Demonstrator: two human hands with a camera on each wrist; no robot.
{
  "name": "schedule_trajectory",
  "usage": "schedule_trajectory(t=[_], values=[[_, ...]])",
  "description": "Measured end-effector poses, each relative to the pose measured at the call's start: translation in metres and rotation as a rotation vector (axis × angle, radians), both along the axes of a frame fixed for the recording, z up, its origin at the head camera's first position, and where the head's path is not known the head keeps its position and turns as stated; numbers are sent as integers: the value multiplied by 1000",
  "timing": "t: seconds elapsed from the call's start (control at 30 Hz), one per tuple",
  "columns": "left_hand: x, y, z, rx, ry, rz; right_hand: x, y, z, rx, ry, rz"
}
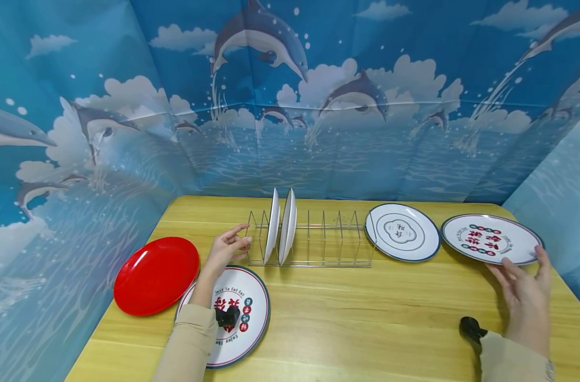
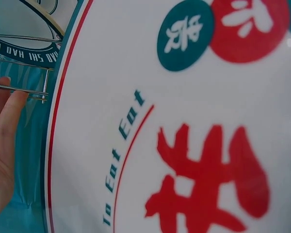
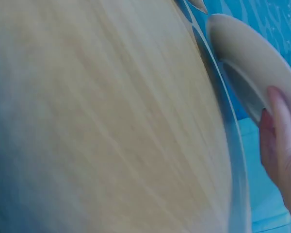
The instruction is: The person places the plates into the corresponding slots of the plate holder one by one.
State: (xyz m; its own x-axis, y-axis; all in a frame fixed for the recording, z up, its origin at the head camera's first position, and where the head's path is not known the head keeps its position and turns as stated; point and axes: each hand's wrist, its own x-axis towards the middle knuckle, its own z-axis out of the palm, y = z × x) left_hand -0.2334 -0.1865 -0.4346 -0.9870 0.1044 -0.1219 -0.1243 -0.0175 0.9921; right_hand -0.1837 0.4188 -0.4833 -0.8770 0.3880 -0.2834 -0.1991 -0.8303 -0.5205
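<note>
My left hand (image 1: 227,249) grips the left end of a wire plate rack (image 1: 328,264); in the left wrist view its fingers (image 2: 9,114) are at the rack's wire. Two white plates stand upright in the rack's left slots, one plate (image 1: 272,228) left of the other plate (image 1: 288,228). On the right, my right hand (image 1: 526,289) holds a white plate with red lettering (image 1: 492,239) by its near right edge. That plate is tilted, and its pale underside shows in the right wrist view, with fingers (image 3: 276,111) against it.
A dark-rimmed white plate (image 1: 403,233) lies right of the rack. At the left lies a red plate (image 1: 156,276), with a white plate with red lettering (image 1: 252,329) beside it under my left forearm. A dolphin-print cloth (image 1: 342,148) hangs behind and beside the wooden table (image 1: 366,329).
</note>
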Motion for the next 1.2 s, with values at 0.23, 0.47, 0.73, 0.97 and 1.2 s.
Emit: schedule_trajectory(t=[0.23, 0.47, 0.73, 0.97, 1.2], values=[[-6, -3, -14, -30, 13, 16, -1, -22, 35, 103, 127, -19], [-7, -3, -16, -43, 17, 28, -8, -57, 75, 268, 337, 78], [-6, -1, -14, -45, 22, 26, -16, -110, 106, 428, 486, 245], [-7, -1, -14, -48, 22, 29, -20, -159, 122, 598, 533, 391], [-7, -2, -15, -62, 26, 24, -24, -203, 126, 722, 523, 515]])
